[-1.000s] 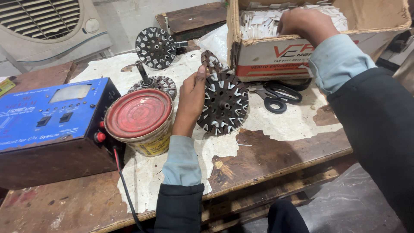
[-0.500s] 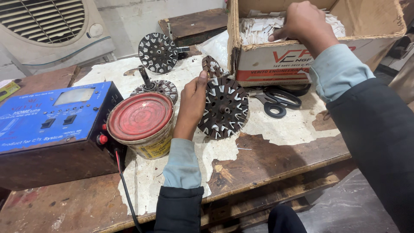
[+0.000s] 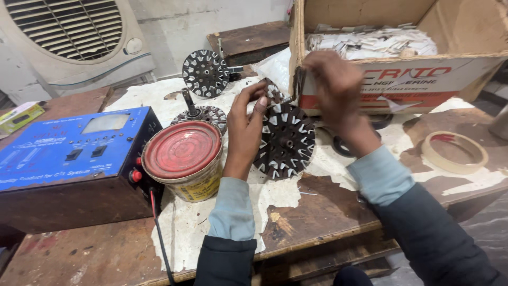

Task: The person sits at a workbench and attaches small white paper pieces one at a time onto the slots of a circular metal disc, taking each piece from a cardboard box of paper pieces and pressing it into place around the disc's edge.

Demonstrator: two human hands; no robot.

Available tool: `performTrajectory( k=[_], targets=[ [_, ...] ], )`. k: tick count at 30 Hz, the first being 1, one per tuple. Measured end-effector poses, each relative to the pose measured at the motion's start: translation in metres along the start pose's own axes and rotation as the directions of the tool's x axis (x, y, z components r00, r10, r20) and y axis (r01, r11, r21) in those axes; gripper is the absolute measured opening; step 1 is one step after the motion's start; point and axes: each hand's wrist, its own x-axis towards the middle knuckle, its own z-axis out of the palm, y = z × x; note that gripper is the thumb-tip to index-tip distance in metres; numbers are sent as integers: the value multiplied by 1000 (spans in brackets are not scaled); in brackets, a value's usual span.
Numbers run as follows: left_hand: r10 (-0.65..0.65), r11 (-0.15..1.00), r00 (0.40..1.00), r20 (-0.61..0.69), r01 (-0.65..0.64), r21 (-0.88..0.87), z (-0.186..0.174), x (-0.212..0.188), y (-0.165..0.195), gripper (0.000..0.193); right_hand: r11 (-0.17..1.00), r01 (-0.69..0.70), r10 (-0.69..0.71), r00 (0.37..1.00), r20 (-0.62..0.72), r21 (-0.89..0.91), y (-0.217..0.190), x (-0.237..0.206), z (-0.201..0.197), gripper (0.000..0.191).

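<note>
Nearest us, our left hand (image 3: 244, 127) grips the toothed round stator core (image 3: 286, 140), fingers clamped on its left rim, tilting it up near the middle of the workbench (image 3: 317, 212). Left of it stands a red-lidded tin (image 3: 182, 159) beside a blue meter box (image 3: 69, 153). Our right hand (image 3: 336, 92) is blurred, fingers pinched together before the cardboard box (image 3: 402, 79) at the far edge.

Left hand (image 3: 246, 124) steadies slotted stator (image 3: 286, 140); right hand (image 3: 333, 85) blurred above.
</note>
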Motion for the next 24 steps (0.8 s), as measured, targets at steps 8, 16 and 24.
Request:
performTrajectory(
  k=[8, 16, 24],
  targets=[
    [0, 972, 996, 89, 21, -235, 1, 0, -2, 21, 909, -219, 136, 960, 246, 353, -45, -13, 19, 12],
    [-104, 991, 992, -67, 98, -90, -2, -2, 7, 17, 568, -631, 289, 754, 590, 528, -37, -5, 9, 28],
    [-101, 993, 994, -31, 99, -60, 0, 0, 3, 25, 648, -604, 330, 772, 544, 465, -32, -15, 11, 11]
  ],
)
